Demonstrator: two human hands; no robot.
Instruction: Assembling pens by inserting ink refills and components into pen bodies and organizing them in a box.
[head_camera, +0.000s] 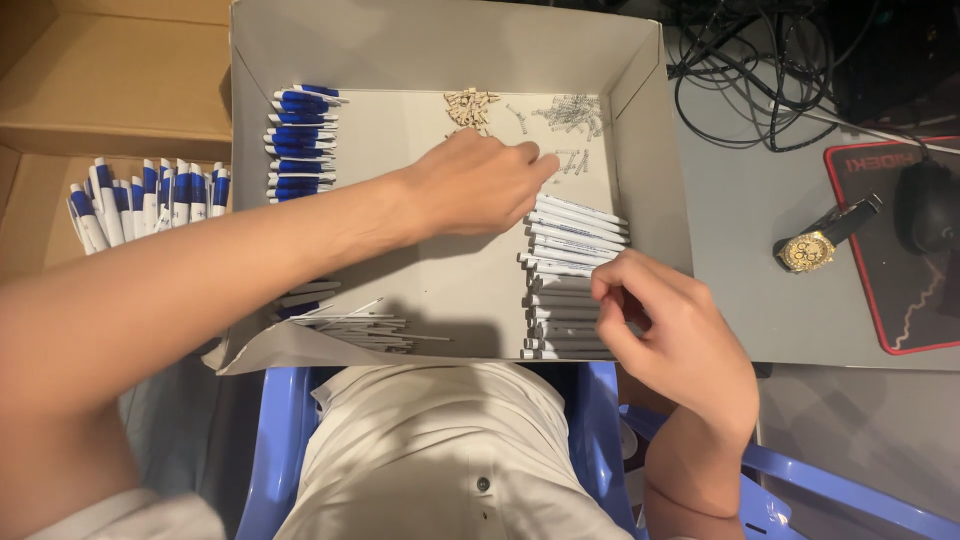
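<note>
Small metal springs (568, 112), loose scatter, far right corner of a shallow grey cardboard tray (430, 45).

The springs are laid at mixed angles, most long axes running roughly left to right; several near the fingertips are set almost upright in the frame. The left hand (475, 183) is stretched across the tray, fingers drawn together narrowly, tips at the nearest springs; whether one is pinched cannot be told. The right hand (668, 330) is curled loosely at the tray's near right edge, nothing visibly held. A stack of white pen barrels (572, 262) is ranged beneath, long axes left to right. Blue-and-white pen caps (300, 140) are stacked at the left wall; small beige plastic parts (468, 105) are heaped beside the springs.
</note>
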